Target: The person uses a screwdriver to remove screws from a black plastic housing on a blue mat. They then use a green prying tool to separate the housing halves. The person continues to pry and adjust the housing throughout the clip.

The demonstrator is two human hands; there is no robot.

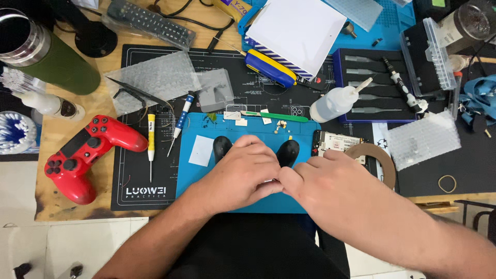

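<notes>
Black controller [287,151] sits under your hands on the blue mat [199,175], only its two grips showing beyond your knuckles. Your left hand [243,173] and right hand [330,186] are both closed on it, thumbs meeting at the middle. The mat's near edge lies close to the surface's front edge, so room toward you is tight. Left of the mat, two screwdrivers [151,142] lie just beside it, then a red controller [85,155] near the surface's left edge. To the right, a tape roll [382,160] lies close. Farther back, an open blue case [374,88] holds a row of grey tools, with a white squeeze bottle [333,103] just beside it.
</notes>
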